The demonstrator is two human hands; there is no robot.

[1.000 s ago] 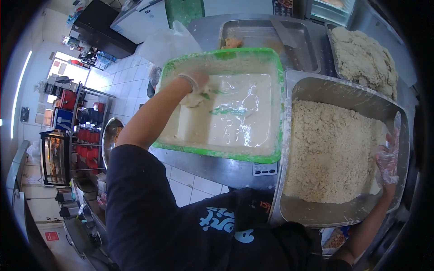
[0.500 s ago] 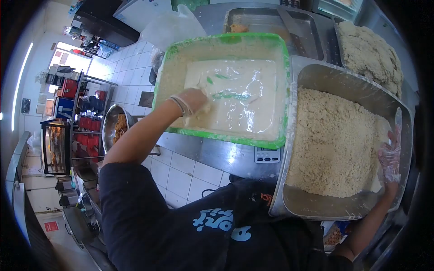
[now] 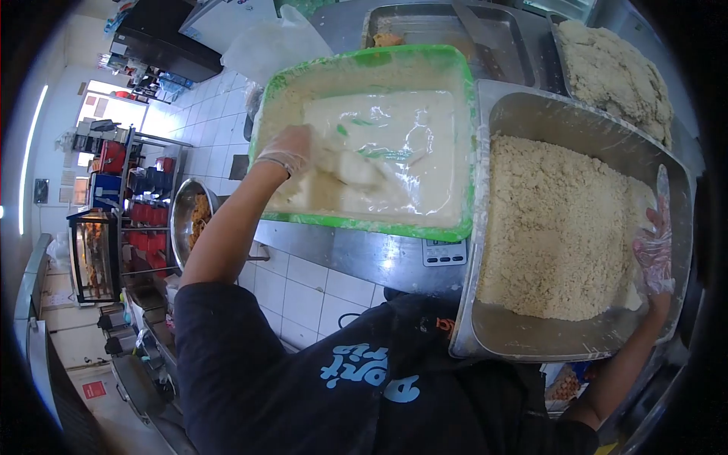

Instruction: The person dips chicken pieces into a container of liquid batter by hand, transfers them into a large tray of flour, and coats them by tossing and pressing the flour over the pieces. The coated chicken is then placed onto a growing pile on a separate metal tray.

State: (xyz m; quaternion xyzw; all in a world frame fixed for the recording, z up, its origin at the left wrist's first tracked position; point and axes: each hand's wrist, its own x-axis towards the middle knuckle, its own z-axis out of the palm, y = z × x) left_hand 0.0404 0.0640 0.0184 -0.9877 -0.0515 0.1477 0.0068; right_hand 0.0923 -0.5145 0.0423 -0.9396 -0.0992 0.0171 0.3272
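Note:
A green-rimmed tub (image 3: 364, 230) holds pale, wet batter (image 3: 432, 144) with a few green pieces showing through. Over its left side is my left hand (image 3: 292, 145), in a clear glove; its fingertips are hidden, so a hold on anything cannot be made out. Right of the tub stands a deep metal pan (image 3: 580, 114) of crumbly, flour-like coating (image 3: 561, 227). My right hand (image 3: 654, 254), gloved and whitened, rests against the coating near the pan's right wall, fingers stretched and apart.
Part of a digital scale (image 3: 444, 253) shows below the tub. Behind are a metal tray (image 3: 500, 45) with a small orange-brown piece, a plastic bag (image 3: 277, 45) and a heap of pale dough-like stuff (image 3: 614, 72). A metal bowl (image 3: 182, 224) of brown food sits left.
My left hand has moved left and up across the batter, leaving a trough and ripples behind it. My right hand stays at the pan's right side. The whole view has shifted slightly.

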